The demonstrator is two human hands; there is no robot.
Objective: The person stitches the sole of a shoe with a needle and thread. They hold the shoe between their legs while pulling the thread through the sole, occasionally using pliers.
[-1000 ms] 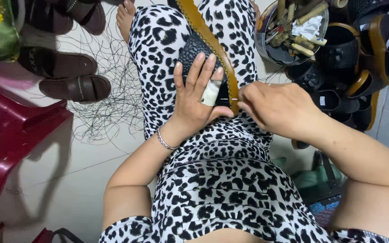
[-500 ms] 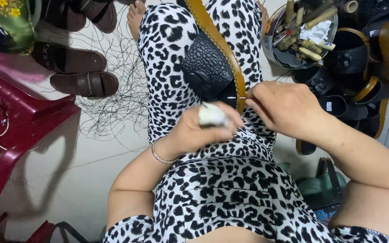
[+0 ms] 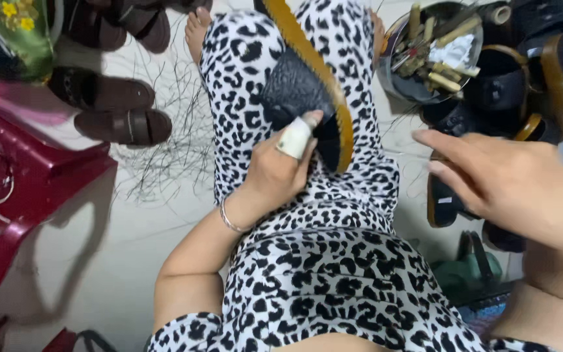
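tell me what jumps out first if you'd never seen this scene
The left hand, one finger taped white, grips a black sandal with a tan sole on the lap at centre. The right hand hovers open to the right, over a heap of dark sandals. A red plastic chair stands left.

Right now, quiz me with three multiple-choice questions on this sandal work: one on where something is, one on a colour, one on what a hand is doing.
1. Where do the two brown sandals lie?
A) in the round bowl B) on the floor beside the red plastic stool C) on the lap

2. What colour is the held sandal's sole edge?
A) tan B) white C) green

3. What is the right hand doing?
A) gripping the sandal B) open, holding nothing C) holding scissors

Answers: 1 B, they sit on the floor beside the stool. 2 A, a tan rim borders the black sandal that the left hand holds. 3 B, fingers spread, empty.
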